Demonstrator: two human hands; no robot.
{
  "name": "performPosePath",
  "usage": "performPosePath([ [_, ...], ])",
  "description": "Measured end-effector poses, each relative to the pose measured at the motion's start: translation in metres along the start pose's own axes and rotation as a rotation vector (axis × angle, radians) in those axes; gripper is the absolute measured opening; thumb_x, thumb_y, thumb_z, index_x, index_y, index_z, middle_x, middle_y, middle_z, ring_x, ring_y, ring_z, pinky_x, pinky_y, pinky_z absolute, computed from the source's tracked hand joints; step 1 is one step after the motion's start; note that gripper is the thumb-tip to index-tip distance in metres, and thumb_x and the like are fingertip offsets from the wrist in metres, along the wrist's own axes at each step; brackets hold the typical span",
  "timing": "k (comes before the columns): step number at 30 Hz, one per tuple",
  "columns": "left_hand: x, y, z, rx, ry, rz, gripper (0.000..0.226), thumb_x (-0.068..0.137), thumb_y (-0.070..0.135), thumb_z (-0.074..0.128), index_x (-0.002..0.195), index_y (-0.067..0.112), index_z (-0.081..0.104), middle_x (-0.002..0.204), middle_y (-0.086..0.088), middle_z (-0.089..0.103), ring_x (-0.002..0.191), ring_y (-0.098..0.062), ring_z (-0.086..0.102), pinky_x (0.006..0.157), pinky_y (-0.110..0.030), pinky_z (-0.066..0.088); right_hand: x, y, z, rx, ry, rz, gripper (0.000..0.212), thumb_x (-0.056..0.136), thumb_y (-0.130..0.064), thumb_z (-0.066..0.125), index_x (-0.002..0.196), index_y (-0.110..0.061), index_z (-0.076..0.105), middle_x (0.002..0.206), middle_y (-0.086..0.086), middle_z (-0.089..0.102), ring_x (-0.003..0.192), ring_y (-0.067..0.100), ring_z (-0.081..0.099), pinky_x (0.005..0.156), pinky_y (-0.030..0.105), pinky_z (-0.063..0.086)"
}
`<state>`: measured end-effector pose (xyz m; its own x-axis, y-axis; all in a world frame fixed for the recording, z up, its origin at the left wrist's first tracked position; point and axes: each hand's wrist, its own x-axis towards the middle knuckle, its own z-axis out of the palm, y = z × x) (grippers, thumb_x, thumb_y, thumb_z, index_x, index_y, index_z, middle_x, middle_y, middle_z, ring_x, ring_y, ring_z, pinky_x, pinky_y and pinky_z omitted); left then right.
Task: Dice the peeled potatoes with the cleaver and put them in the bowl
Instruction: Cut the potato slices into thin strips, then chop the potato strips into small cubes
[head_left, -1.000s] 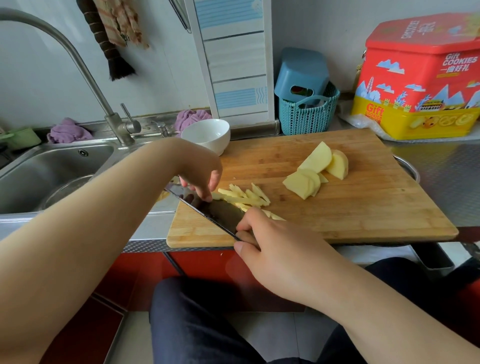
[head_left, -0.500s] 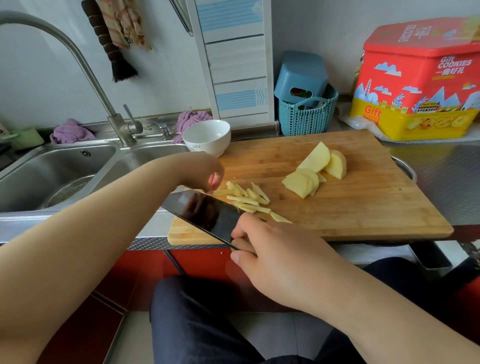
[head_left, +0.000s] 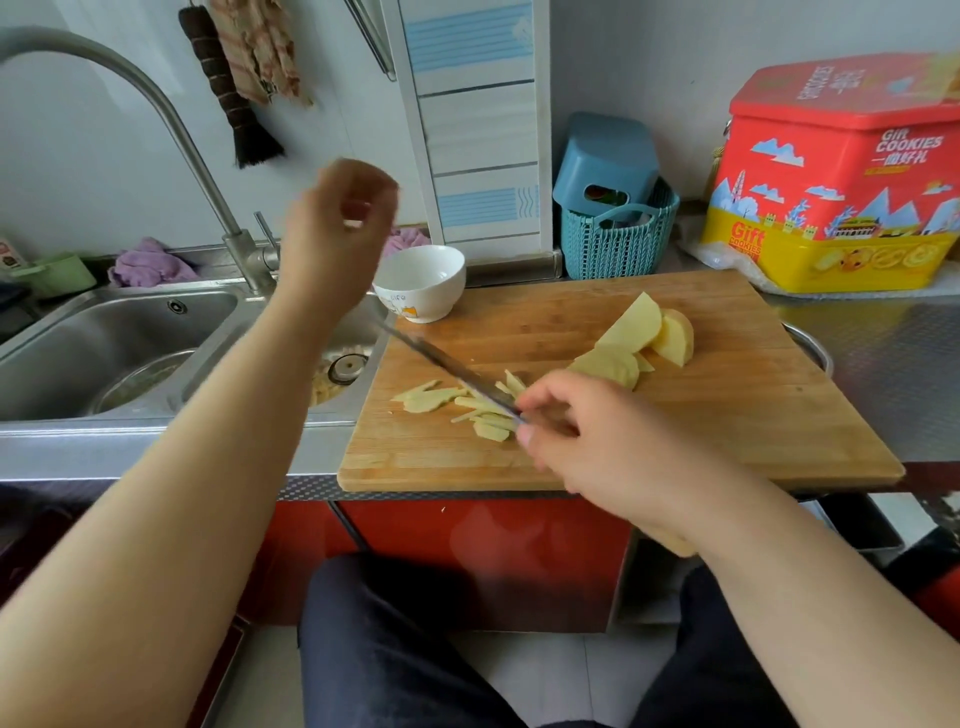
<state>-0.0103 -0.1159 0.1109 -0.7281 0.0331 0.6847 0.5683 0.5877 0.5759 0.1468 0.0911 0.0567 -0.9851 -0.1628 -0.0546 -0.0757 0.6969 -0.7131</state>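
The left hand (head_left: 337, 234) has lifted off the potato strips (head_left: 467, 408), fingers loosely curled, empty. The right hand (head_left: 587, 441) grips the cleaver (head_left: 447, 364), now turned on edge. Cutting into cubes comes next.

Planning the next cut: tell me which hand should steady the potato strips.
Left. The left hand is raised and looks free, above the bowl; the right hand grips the cleaver over the strips.
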Motion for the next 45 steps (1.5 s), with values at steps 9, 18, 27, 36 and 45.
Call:
performPosePath([
  [9, -0.095, -0.062, 0.051, 0.126, -0.451, -0.387, 0.065, 0.089, 0.049, 0.060, 0.142, 0.017, 0.039, 0.138, 0.000, 0.048, 0.130, -0.020, 0.041, 0.107, -0.041, 0.037, 0.018, 0.021, -0.035, 0.232, 0.151, 0.081, 0.032, 0.099, -0.029, 0.054, 0.130, -0.026, 0.053, 0.080, -0.002, 0.071, 0.057, 0.007, 0.061, 0.049, 0.025, 0.051],
  [18, -0.092, -0.089, 0.051, 0.471, -0.579, -0.237, 0.058, 0.089, 0.036, 0.067, 0.140, 0.021, 0.045, 0.128, 0.001, 0.058, 0.120, -0.021, 0.047, 0.099, -0.035, 0.039, 0.029, 0.039, -0.028, 0.245, 0.138, 0.154, 0.033, 0.100, -0.027, 0.054, 0.132, -0.026, 0.052, 0.081, -0.001, 0.072, 0.060, 0.009, 0.062, 0.050, 0.025, 0.052],
  [27, -0.077, -0.102, 0.070, 0.466, -0.405, -0.347, 0.045, 0.087, 0.042, 0.067, 0.125, 0.018, 0.061, 0.118, -0.002, 0.061, 0.109, -0.022, 0.055, 0.085, -0.032, 0.043, 0.036, 0.041, -0.026, 0.257, 0.130, 0.163, 0.031, 0.099, -0.027, 0.054, 0.130, -0.028, 0.054, 0.079, 0.000, 0.072, 0.060, 0.010, 0.063, 0.051, 0.027, 0.052],
  [36, -0.047, -0.102, 0.096, 0.173, -0.660, -0.414, 0.037, 0.089, 0.036, 0.067, 0.124, 0.025, 0.061, 0.104, 0.010, 0.060, 0.107, -0.015, 0.056, 0.096, -0.034, 0.046, 0.036, 0.043, -0.028, 0.334, 0.180, 0.228, 0.035, 0.101, -0.024, 0.052, 0.136, -0.023, 0.051, 0.083, 0.004, 0.071, 0.061, 0.013, 0.061, 0.050, 0.027, 0.049],
  [45, -0.049, -0.071, 0.093, -0.122, -0.942, -0.352, 0.029, 0.100, 0.038, 0.047, 0.121, 0.028, 0.064, 0.117, 0.011, 0.064, 0.109, -0.003, 0.057, 0.101, -0.034, 0.045, 0.034, 0.043, -0.033, 0.407, 0.178, 0.271, 0.036, 0.101, -0.024, 0.052, 0.136, -0.024, 0.049, 0.083, 0.004, 0.072, 0.059, 0.011, 0.060, 0.050, 0.026, 0.050],
])
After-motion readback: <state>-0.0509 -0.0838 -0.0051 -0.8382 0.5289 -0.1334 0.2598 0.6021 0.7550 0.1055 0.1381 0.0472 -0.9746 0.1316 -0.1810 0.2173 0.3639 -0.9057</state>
